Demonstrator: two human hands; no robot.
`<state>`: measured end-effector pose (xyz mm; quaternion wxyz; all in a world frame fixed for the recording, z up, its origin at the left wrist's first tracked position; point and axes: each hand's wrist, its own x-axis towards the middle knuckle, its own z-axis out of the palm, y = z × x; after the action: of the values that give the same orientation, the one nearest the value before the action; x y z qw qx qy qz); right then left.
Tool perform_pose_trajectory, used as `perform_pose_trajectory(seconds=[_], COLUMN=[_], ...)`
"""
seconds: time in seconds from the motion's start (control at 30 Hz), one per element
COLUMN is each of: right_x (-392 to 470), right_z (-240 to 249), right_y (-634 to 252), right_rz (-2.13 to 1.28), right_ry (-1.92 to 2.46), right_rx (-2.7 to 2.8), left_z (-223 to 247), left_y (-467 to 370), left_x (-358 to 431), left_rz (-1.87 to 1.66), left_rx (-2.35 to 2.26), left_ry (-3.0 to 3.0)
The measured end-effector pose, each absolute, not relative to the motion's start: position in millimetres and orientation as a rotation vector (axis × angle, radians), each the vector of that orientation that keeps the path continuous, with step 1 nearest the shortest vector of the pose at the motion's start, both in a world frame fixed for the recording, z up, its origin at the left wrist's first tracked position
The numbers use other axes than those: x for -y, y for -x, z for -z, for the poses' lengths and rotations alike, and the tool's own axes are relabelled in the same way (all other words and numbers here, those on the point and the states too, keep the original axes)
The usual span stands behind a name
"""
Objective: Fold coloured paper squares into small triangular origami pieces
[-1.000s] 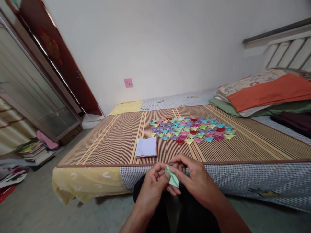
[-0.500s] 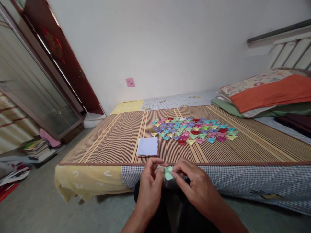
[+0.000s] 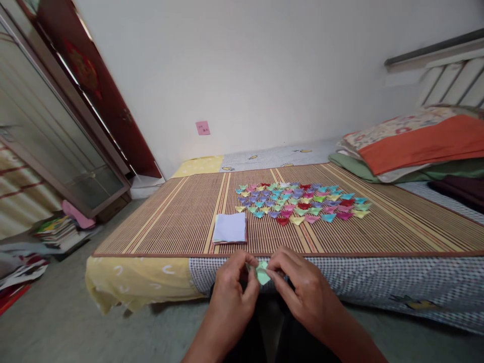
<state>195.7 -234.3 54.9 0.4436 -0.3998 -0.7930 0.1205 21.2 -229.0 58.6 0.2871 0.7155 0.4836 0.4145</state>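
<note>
Left hand (image 3: 233, 290) has curled inward, its grip pinched shut on the green paper (image 3: 262, 274); the right hand (image 3: 307, 286) pinches the opposite side.

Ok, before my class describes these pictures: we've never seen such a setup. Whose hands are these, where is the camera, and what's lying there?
No machine here: these are a person's bare left hand and right hand. Every picture comes from one camera on the person's head, looking forward and down. Both hands' fingers hold a small pale green folded paper. On the striped mat lie a stack of square paper and, to its right, rows of small colourful folded shapes.
</note>
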Motion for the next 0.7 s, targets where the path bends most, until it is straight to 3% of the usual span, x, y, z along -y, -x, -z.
perform_pose_trajectory(seconds=[0.7], right_x=[233.5], right_z=[-55.6], right_y=[-195.0], right_rz=[-0.258], right_ry=[0.941], right_rx=[1.953], left_z=[-61.1], left_y=[-19.4], left_x=[232.4], left_rz=[-1.229], left_rx=[-1.212], left_ry=[-1.696])
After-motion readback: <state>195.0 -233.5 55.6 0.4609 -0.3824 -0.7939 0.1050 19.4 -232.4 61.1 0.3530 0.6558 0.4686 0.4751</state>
